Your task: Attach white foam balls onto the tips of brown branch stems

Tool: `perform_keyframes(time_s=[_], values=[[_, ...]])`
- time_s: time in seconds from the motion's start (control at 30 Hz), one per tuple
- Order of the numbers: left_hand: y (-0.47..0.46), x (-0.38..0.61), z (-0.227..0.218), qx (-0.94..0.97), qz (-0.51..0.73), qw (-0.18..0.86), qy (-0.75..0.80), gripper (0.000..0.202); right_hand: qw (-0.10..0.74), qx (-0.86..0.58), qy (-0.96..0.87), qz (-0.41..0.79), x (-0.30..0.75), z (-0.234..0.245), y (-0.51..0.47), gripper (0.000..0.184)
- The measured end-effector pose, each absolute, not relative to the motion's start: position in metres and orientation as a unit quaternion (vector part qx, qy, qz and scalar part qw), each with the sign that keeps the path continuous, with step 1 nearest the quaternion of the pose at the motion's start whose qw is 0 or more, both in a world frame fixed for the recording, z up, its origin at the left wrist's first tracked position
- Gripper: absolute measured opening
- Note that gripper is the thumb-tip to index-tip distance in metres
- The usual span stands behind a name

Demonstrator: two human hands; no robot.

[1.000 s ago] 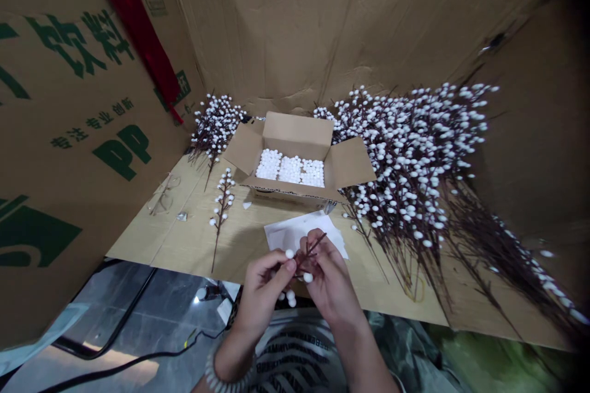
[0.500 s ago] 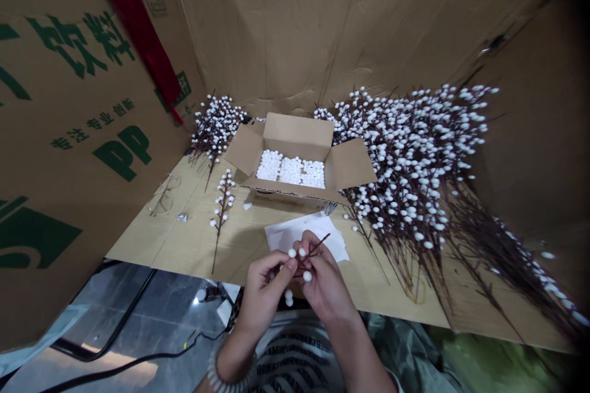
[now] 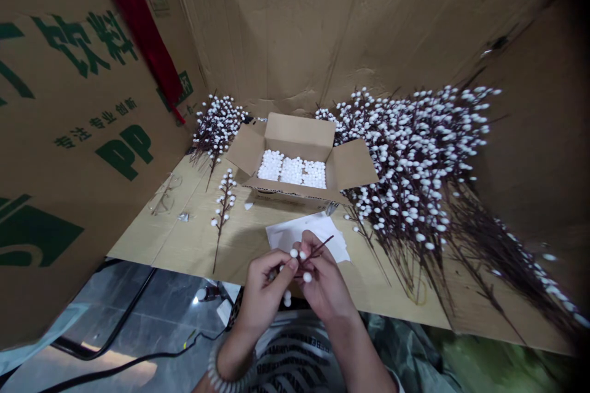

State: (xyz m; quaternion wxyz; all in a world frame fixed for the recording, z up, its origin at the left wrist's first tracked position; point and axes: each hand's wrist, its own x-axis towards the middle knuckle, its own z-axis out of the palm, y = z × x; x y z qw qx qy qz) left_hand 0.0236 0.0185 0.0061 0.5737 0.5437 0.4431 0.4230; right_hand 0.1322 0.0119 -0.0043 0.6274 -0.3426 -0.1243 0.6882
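Both hands meet over the front edge of the cardboard work surface (image 3: 184, 239). My right hand (image 3: 325, 282) is closed around a thin brown twig (image 3: 316, 250) that carries a few white foam balls. My left hand (image 3: 262, 288) pinches a white foam ball (image 3: 293, 253) against that twig. An open cardboard box (image 3: 299, 159) full of white foam balls stands just beyond the hands. A white paper sheet (image 3: 295, 232) lies between the box and the hands.
A large heap of finished white-ball branches (image 3: 415, 159) fills the right side. A smaller bunch (image 3: 216, 126) leans at the back left, and one finished sprig (image 3: 222, 209) lies left of the box. Printed cardboard walls enclose the space. Cables run over the floor (image 3: 138, 319) below.
The hands have stayed nearly in place. A second white ball now sits on the twig beside the one pinched by my left fingers.
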Motion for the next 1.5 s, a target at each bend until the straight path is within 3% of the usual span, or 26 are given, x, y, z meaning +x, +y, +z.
perform_keyframes(time_s=[0.3,0.47,1.5], values=[[0.018,0.022,0.006,0.591,0.418,0.537,0.433,0.034,0.646,-0.364,-0.150,0.654,0.129,0.001,0.013,0.031],[0.018,0.021,0.008,0.616,0.411,0.508,0.441,0.028,0.618,-0.341,-0.156,0.691,0.131,-0.005,0.015,0.036],[0.019,0.022,0.006,0.637,0.391,0.505,0.432,0.027,0.611,-0.313,-0.112,0.718,0.133,-0.015,0.015,0.038]])
